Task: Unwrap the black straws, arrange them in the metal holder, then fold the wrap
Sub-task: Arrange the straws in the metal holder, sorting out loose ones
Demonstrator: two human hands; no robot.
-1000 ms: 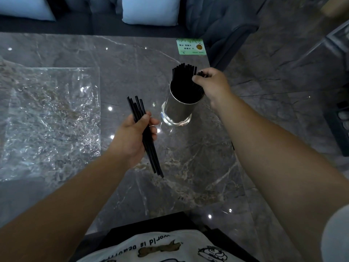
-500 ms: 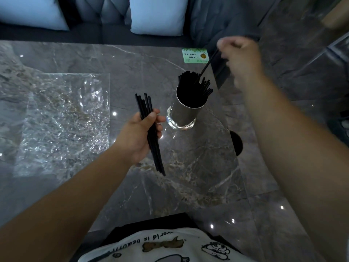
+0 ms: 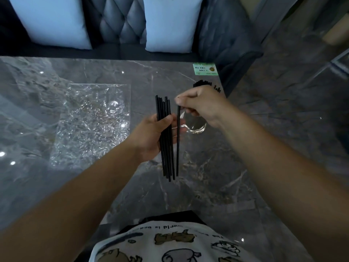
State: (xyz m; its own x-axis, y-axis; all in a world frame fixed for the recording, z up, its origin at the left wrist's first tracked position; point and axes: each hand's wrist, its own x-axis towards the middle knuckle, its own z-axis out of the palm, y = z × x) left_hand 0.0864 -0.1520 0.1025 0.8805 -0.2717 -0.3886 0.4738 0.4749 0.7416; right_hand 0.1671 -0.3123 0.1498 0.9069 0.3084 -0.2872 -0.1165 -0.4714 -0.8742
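Right grip [image 3: 198, 104] pinching one straw [image 3: 177, 140], left grip [image 3: 151, 137] about six

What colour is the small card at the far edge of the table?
Light green with dark print, best seen in the head view: the card lies near the table's far right corner.

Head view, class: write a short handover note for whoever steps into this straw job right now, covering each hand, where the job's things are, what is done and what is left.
Left hand grips a bundle of thin black plastic straws, held roughly upright above the grey marble table.
Right hand pinches a single black straw by its top end, beside the bundle.
Shiny metal cylinder holder stands behind the right hand, mostly hidden; black straw tips show above it.
Crinkled clear plastic wrap lies flat and open on the left.
Done: straws unwrapped, some in the holder.
Left: place the remaining straws, fold the wrap.
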